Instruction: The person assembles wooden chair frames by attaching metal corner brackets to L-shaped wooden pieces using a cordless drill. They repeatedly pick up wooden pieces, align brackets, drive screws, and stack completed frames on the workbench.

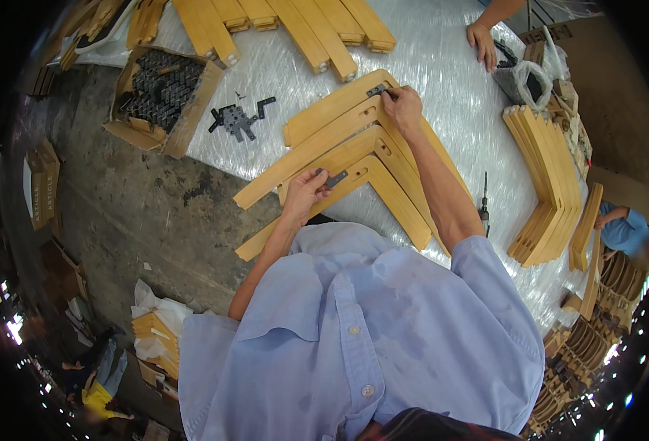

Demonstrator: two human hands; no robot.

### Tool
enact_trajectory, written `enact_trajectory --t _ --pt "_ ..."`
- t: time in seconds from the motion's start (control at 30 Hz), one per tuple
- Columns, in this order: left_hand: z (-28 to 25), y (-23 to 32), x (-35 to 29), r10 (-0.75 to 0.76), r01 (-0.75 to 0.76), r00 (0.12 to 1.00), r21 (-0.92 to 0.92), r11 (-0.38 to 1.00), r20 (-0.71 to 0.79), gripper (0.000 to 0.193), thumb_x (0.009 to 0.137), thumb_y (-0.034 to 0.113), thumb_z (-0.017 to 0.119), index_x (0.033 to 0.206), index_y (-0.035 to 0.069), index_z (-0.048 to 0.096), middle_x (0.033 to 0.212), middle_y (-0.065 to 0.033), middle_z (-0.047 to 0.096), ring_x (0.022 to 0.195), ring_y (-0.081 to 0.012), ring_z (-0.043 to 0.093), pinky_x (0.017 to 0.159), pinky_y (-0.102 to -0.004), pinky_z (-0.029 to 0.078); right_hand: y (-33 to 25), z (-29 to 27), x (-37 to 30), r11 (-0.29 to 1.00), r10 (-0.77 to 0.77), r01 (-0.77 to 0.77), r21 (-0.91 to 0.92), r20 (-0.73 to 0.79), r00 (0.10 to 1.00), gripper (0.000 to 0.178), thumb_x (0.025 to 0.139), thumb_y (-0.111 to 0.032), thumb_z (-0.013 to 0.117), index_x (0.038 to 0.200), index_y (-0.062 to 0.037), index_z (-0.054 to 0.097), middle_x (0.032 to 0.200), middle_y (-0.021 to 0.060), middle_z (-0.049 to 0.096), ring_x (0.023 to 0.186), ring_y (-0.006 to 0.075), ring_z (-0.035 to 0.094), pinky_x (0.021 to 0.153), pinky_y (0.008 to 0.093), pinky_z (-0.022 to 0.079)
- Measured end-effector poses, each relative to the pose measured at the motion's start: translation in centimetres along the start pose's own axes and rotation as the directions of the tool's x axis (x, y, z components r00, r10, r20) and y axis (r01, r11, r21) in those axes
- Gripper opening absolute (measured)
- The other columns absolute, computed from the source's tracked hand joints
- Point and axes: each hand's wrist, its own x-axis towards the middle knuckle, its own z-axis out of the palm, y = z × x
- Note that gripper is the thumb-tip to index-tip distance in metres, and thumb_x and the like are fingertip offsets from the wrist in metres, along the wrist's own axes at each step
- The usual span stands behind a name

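Note:
Several pale wooden V-shaped frames lie nested in front of me, each with a slot near its bend. My left hand pinches a dark flat metal bracket just over the nearest frame, close to its slot. At the bend of the farthest frame, my right hand has its fingers closed on the end of another dark bracket; part of that bracket is hidden under the fingers. A small pile of dark angled brackets lies left of the frames, with a few screws beside it.
A cardboard box of dark brackets stands at the table's left edge. Wooden boards lie at the back. To the right are a screwdriver-like tool and stacked V-shaped frames. A co-worker's hand rests on the plastic-covered table.

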Motion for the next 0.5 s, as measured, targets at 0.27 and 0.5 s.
enact_trajectory --t 0.27,0.5 --pt "1.1 2.1 0.5 0.074 -0.073 0.996 -0.014 0.997 0.056 0.021 0.103 0.020 0.054 0.113 0.006 0.064 0.106 -0.0040 0.068 0.089 -0.0105 0.062 0.082 -0.0251 0.052 -2.4 -1.4 -2.3 0.966 0.109 -0.100 0.237 -0.027 0.994 0.036 0.088 -0.028 0.072 0.110 0.0000 0.072 0.094 0.0121 0.071 0.079 0.0208 0.067 0.076 0.0326 0.053" --pt "2.7 1.9 2.3 0.112 -0.110 0.993 -0.060 0.992 0.043 0.022 0.103 0.018 0.053 0.115 0.004 0.064 0.110 -0.0068 0.069 0.092 -0.0129 0.064 0.085 -0.0282 0.054 -7.6 -3.6 -11.4 0.499 0.176 -0.593 0.632 0.596 0.783 0.032 0.094 -0.024 0.068 0.114 0.0006 0.069 0.087 0.0042 0.070 0.073 0.0095 0.061 0.068 0.0247 0.049"
